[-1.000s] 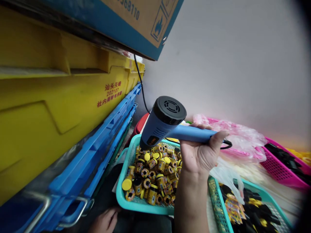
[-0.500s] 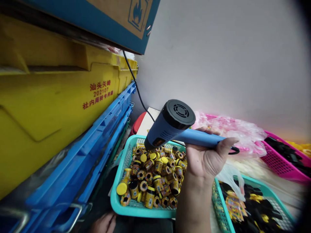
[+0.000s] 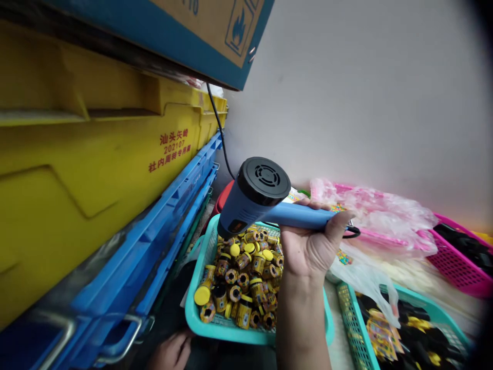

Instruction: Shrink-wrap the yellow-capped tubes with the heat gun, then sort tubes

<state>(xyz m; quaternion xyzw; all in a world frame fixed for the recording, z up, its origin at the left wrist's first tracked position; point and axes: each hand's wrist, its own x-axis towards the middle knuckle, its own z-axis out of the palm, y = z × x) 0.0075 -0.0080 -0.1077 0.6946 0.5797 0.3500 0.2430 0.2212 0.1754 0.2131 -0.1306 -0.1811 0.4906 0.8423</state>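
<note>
My right hand (image 3: pixel 308 246) is wrapped around the handle of a blue heat gun (image 3: pixel 250 205) with a black vented end cap. Its front end points down over the left part of a teal basket (image 3: pixel 231 334). Small yellow-and-brown labelled jars (image 3: pixel 244 311) fill the basket, several with yellow caps and others showing round dark ends. My forearm hides the basket's right portion. Low in the view, near my dark-clothed lap, my left hand (image 3: pixel 173 352) rests with its fingers curled together; nothing shows in it, and its lower part is cut off.
Stacked yellow (image 3: pixel 115 164) and blue crates (image 3: pixel 154 241) wall off the left, with a cardboard box (image 3: pixel 204 36) overhanging. A black cord (image 3: pixel 219 123) hangs behind the heat gun. At right stand another teal basket (image 3: pixel 348 318) with black parts, a pink basket (image 3: pixel 458 257) and plastic bags (image 3: pixel 389 216).
The heat gun and my right hand have shifted left over the basket of jars. The surroundings sit slightly further right in view. My left hand stays low and shows a little more.
</note>
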